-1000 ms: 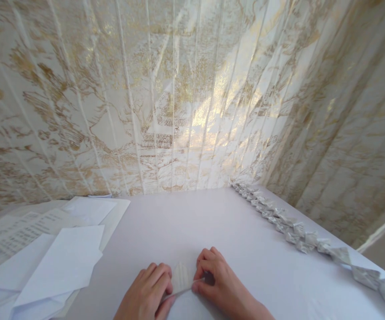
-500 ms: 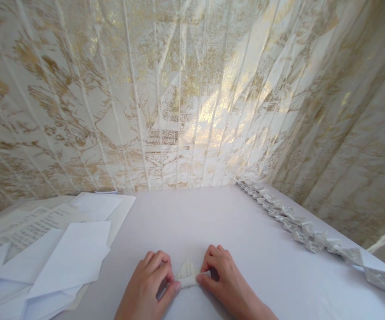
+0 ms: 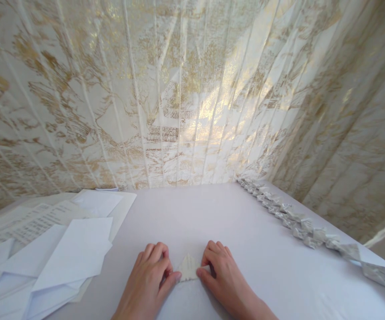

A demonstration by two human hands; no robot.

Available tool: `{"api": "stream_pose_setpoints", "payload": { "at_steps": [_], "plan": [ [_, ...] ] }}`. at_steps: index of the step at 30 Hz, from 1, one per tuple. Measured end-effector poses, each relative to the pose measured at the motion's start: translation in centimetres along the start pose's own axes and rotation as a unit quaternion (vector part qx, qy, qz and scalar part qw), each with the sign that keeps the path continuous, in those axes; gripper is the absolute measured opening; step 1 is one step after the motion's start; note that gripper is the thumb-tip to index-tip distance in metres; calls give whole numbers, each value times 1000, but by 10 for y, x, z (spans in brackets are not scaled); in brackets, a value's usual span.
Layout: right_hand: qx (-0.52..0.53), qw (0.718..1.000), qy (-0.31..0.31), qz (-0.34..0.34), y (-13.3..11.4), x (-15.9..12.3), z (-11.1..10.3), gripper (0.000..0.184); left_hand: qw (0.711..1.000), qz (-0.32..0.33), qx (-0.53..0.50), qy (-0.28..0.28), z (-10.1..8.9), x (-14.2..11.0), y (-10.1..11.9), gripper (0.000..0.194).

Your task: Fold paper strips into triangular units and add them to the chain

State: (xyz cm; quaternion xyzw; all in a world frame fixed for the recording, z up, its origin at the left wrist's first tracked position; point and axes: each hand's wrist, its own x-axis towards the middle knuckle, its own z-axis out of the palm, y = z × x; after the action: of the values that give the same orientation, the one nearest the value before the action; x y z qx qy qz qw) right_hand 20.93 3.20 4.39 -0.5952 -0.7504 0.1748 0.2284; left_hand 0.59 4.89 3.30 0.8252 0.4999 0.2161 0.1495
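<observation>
A small folded paper piece (image 3: 188, 268), triangular with faint print, lies on the white table (image 3: 212, 218) near the front edge. My left hand (image 3: 150, 280) pinches its left corner with curled fingers and thumb. My right hand (image 3: 220, 278) pinches its right corner the same way. Both hands rest on the table, with the paper's pointed top showing between them.
A loose pile of white sheets (image 3: 62, 258) and printed pages (image 3: 35, 220) covers the left of the table. A long chain of folded paper pieces (image 3: 312, 233) runs along the right edge. A gold-patterned curtain (image 3: 179, 89) hangs close behind and to the right.
The paper piece has been pressed down from a raised flap into a flat small triangle. Both hands have shifted slightly away from me, still gripping its corners.
</observation>
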Motion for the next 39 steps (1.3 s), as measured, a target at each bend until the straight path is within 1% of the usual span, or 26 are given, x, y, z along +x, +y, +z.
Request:
{"api": "stream_pose_setpoints", "payload": {
  "at_steps": [4,9,16,18,19,21,23,26,28,32,34,36,39],
  "plan": [
    [1,1000,8,-2,0,0,1,17,1000,4,2,2,1,-1,-4,21],
    [-5,1000,4,2,-1,-1,0,17,1000,-4,9,-23,0,2,-3,18],
    [-21,1000,2,-8,-2,-3,0,18,1000,0,14,-17,-1,4,-1,16],
    [-8,999,-4,-32,-2,-3,-1,19,1000,-3,14,-12,-1,4,-1,15],
    [2,999,-8,-51,-2,-4,-1,24,1000,-4,13,-12,-1,4,-1,15],
    [18,995,-18,-100,-2,-4,-1,39,1000,-6,8,-14,-1,3,-2,12],
    [12,987,-30,-154,-1,-4,-1,46,1000,-6,2,-16,-1,3,-4,10],
    [-12,975,-31,-220,1,-3,2,39,1000,-3,-3,-16,-1,2,-6,8],
    [-23,970,-19,-241,3,-3,5,33,1000,-1,-6,-15,-1,2,-6,7],
    [-46,964,-3,-262,7,-2,8,23,1000,3,-8,-10,-2,-1,-4,8],
    [-49,962,4,-270,7,-2,9,21,1000,11,-12,-11,-1,-2,-3,9],
    [-43,961,16,-274,7,-2,9,21,999,26,-19,-10,1,-3,-2,10],
    [-27,959,35,-281,5,-1,8,20,997,67,-21,-9,4,-4,-4,8]
  ]
}}
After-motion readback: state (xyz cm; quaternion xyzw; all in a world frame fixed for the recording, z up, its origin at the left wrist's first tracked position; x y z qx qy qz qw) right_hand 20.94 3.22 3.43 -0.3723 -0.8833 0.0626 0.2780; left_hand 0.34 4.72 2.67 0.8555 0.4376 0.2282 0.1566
